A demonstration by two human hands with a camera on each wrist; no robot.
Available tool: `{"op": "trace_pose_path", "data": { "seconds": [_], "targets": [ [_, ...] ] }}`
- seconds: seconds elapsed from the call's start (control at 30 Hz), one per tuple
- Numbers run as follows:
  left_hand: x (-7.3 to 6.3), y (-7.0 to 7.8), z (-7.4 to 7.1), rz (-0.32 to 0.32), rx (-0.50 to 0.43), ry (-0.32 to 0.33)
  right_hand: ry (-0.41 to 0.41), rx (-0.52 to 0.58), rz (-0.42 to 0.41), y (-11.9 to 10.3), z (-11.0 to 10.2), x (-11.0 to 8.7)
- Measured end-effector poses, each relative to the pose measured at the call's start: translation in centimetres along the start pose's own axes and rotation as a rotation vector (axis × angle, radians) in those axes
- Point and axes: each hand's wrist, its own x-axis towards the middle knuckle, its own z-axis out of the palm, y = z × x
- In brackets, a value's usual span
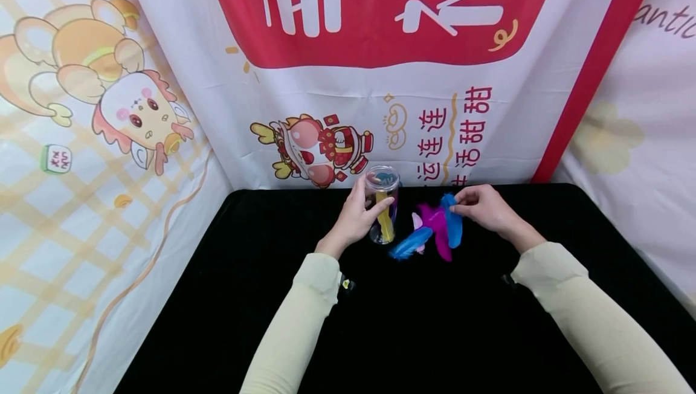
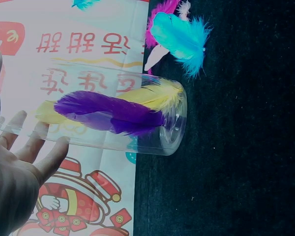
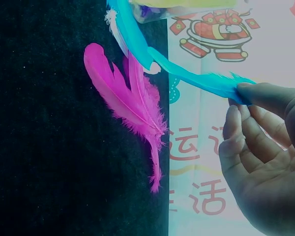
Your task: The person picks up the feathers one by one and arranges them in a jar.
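My left hand [image 1: 356, 209] grips a clear plastic jar [image 1: 375, 238] around its side, thumb in front. Inside the jar a yellow feather [image 1: 385, 219] and a purple feather [image 2: 108, 114] show through the wall. Between thumb and fingertips my right hand [image 1: 484, 208] pinches one end of a blue feather [image 3: 201, 81], which hangs down in the head view. Just left of it, magenta feathers [image 3: 123, 98] lie on the black table. Another blue feather [image 1: 411, 244] and a pale pink feather [image 1: 417, 221] lie between them and the jar.
The black-covered table [image 1: 413, 333] ends at a white and red printed cloth [image 1: 348, 86] hanging behind the jar. More printed cloth hangs on the left side [image 1: 109, 213] and the right side [image 1: 636, 158].
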Motion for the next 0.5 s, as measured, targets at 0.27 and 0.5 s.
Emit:
{"op": "trace_pose_path", "data": {
  "seconds": [0.27, 0.5],
  "targets": [
    [0.05, -0.01, 0.01, 0.003, -0.001, 0.001, -0.004, 0.022, -0.005, 0.06, 0.04, 0.2],
    [0.14, -0.17, 0.02, 0.014, -0.006, 0.004, -0.008, 0.035, -0.019, 0.08, 0.12, 0.3]
  ]
}}
